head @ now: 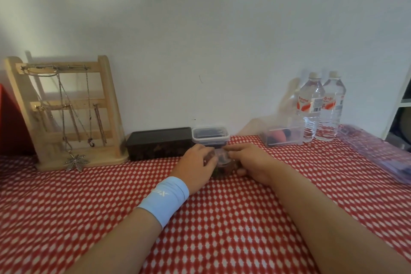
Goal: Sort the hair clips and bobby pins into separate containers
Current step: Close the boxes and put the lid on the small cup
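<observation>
Lower frame: red-and-white patterned tablecloth (pixel 222 229) covering the whole surface; 2 bare forearms enter from the bottom edge, the left one wearing a light blue wristband (pixel 164 200).

Centre of frame: left hand (pixel 195 167) and right hand (pixel 251 162), both meeting on 1 small clear container (pixel 222 159) standing on the cloth. Left fingers are curled round its left side; right fingers are bent over its top and right side. Contents dark and blurred; clips or pins, cannot tell.

Just behind the hands: 1 clear clip-lid tub (pixel 210 135) with dark contents, lid on, touching the right end of 1 long black box (pixel 159 142), both against the wall.

Left of frame: 1 wooden jewellery stand (pixel 66 113), upright, hung with chains; a silver leaf pendant (pixel 75 162) lies at its base. A red object (pixel 11 122) shows at the far left edge.

Right of frame: 1 clear rectangular box (pixel 282 135) holding pink and dark items; beside it 2 water bottles (pixel 311 107), upright, touching. Clear plastic bag (pixel 378 153) along the right edge.
</observation>
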Action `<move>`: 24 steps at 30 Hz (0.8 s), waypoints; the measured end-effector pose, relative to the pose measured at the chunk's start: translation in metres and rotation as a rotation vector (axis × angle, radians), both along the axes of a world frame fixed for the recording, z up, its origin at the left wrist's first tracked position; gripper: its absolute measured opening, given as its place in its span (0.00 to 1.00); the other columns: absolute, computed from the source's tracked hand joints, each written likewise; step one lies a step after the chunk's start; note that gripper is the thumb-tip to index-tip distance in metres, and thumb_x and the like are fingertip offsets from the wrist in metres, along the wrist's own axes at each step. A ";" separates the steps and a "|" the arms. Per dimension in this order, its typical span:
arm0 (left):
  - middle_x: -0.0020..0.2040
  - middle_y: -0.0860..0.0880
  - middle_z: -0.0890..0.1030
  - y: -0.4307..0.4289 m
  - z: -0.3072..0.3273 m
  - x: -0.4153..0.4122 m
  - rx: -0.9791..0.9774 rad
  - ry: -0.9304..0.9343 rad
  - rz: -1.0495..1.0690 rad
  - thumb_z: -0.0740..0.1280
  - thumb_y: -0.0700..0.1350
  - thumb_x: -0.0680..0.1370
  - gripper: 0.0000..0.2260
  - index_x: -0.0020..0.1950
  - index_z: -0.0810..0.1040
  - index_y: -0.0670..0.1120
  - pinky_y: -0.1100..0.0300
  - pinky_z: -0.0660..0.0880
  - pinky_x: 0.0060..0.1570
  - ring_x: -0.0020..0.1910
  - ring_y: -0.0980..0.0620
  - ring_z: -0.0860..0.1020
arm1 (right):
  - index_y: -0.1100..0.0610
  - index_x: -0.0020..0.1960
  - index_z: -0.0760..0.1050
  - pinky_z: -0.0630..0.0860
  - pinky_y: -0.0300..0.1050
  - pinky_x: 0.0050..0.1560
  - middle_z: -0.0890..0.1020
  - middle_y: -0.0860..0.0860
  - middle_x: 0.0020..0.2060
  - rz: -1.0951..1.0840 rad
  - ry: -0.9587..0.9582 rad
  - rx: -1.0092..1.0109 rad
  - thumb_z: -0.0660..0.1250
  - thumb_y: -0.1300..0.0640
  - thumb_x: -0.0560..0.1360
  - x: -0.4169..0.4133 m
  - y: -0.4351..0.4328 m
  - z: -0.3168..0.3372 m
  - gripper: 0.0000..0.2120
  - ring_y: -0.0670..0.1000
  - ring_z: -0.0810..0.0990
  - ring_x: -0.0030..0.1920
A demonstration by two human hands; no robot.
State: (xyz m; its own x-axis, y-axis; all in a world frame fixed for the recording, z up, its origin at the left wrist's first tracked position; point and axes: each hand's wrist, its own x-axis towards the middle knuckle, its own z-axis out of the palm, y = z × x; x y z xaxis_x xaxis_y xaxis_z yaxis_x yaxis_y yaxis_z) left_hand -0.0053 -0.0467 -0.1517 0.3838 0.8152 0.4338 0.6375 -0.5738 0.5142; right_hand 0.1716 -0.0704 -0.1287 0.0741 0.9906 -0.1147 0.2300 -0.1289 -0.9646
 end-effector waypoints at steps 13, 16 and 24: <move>0.61 0.53 0.70 -0.001 -0.001 -0.004 -0.016 -0.067 -0.020 0.60 0.53 0.82 0.19 0.71 0.72 0.47 0.65 0.68 0.60 0.62 0.54 0.73 | 0.57 0.59 0.82 0.78 0.39 0.31 0.86 0.55 0.41 -0.063 -0.169 0.152 0.70 0.58 0.79 -0.012 -0.005 0.000 0.10 0.49 0.83 0.31; 0.66 0.54 0.69 0.000 0.003 -0.009 -0.052 0.101 -0.057 0.62 0.59 0.80 0.26 0.75 0.67 0.49 0.61 0.68 0.65 0.64 0.55 0.71 | 0.57 0.59 0.82 0.77 0.38 0.29 0.86 0.56 0.42 -0.079 -0.126 0.107 0.68 0.59 0.79 -0.012 -0.006 0.000 0.10 0.48 0.83 0.30; 0.70 0.53 0.68 0.004 0.005 -0.011 -0.156 0.143 -0.077 0.56 0.54 0.84 0.22 0.77 0.64 0.49 0.57 0.64 0.71 0.70 0.54 0.67 | 0.60 0.55 0.80 0.71 0.40 0.26 0.86 0.59 0.44 -0.114 0.024 -0.129 0.64 0.54 0.82 -0.015 0.000 0.002 0.11 0.50 0.78 0.29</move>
State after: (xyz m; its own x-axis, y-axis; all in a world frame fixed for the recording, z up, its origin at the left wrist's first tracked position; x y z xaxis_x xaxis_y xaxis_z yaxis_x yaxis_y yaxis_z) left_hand -0.0163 -0.0424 -0.1469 0.4958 0.8342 0.2412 0.6682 -0.5439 0.5077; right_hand 0.1562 -0.0703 -0.1262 0.1807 0.9530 -0.2431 0.1839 -0.2755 -0.9435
